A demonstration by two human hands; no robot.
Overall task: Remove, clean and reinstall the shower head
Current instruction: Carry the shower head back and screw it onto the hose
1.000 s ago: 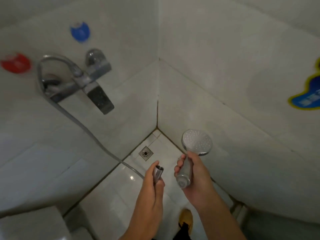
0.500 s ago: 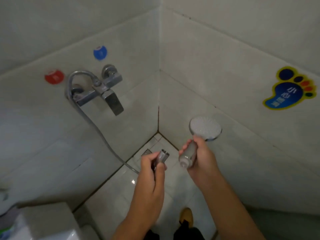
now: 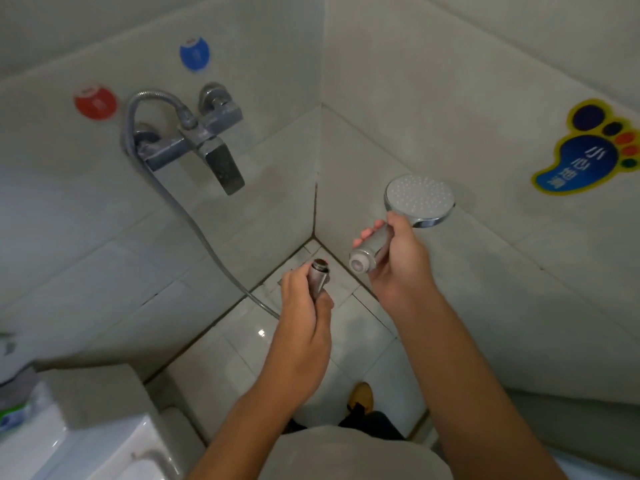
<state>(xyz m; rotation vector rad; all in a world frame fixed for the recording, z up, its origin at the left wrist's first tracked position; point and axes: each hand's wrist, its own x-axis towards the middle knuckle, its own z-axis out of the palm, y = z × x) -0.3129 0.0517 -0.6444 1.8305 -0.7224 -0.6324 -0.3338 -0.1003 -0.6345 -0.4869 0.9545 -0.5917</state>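
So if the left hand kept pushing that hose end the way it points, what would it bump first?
Probably the open bottom of the shower head handle in the right hand; the left hand aims the hose end near it, though depth is unclear.

The floor is laid with glossy white tiles and dark grout lines, meeting 2 tiled walls in a corner. A small metal drain is set into the floor near that corner, partly hidden. One foot in a yellow-brown shoe stands on the tiles. A bright highlight shows on one tile.
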